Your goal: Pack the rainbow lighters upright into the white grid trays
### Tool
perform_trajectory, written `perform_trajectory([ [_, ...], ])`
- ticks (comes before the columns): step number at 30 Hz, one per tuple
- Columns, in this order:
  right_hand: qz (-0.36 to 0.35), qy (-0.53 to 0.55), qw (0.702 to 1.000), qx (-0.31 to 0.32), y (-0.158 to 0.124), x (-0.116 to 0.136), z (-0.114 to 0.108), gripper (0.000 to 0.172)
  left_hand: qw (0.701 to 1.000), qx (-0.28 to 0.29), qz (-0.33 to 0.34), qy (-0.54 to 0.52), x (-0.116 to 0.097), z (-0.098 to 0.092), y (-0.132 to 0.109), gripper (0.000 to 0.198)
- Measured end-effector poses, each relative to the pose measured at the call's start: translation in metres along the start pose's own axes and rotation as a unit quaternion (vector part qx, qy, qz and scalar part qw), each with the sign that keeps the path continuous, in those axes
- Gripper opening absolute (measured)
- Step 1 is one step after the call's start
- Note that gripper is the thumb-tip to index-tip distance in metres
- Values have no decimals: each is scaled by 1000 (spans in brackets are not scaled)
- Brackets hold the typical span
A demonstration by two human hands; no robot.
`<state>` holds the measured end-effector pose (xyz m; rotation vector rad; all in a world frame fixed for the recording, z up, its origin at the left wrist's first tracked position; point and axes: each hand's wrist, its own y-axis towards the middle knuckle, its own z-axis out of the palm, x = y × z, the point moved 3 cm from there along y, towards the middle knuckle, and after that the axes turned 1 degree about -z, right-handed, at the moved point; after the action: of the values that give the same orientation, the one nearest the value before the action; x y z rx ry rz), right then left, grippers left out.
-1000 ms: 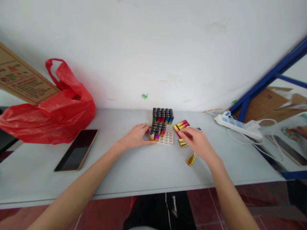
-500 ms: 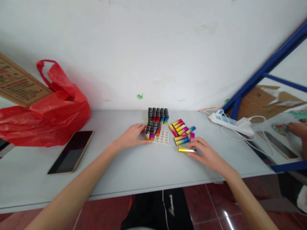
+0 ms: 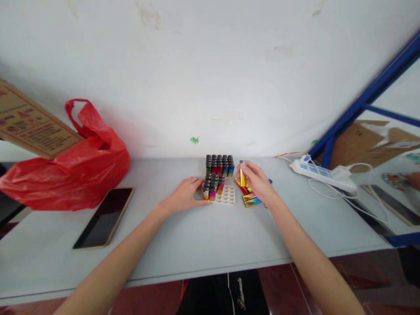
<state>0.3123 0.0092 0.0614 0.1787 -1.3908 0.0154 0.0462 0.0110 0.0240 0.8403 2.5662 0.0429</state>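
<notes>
My right hand (image 3: 257, 177) pinches a shiny yellow lighter (image 3: 243, 176), held upright above the loose lighters. My left hand (image 3: 188, 194) grips the left side of a white tray (image 3: 229, 195) with round sockets, its thumb along the front edge. Several lighters with black tops (image 3: 212, 186) stand upright in the tray's left part; sockets on the right side show bare. Right behind stands a full block of upright lighters (image 3: 219, 165) in green, red and blue. Loose multicoloured lighters (image 3: 251, 200) lie on the table under my right hand, which partly hides them.
To the left are a phone (image 3: 104, 218), a red plastic bag (image 3: 95, 168) and a cardboard box (image 3: 36, 120). A white power strip (image 3: 323, 173) with cables lies at the right, beside a blue metal frame (image 3: 364, 98). Beyond it, another person's hand (image 3: 414, 179) shows at the edge.
My right hand has lifted the yellow lighter from low over the table, moved it up and left, and turned it upright. My left hand stays at the tray. The view has shifted slightly.
</notes>
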Motion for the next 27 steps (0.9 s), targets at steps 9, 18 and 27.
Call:
perform_trajectory([
  [9, 79, 22, 995, 51, -8, -35, 26, 55, 1000, 8, -4, 1, 0, 2, -2, 55],
  [18, -44, -254, 966, -23, -18, -36, 18, 67, 1000, 14, -4, -4, 3, 3, -1, 57],
  [27, -103, -374, 922, -4, -21, -32, 22, 46, 1000, 7, -12, -12, 0, 0, 0, 55],
])
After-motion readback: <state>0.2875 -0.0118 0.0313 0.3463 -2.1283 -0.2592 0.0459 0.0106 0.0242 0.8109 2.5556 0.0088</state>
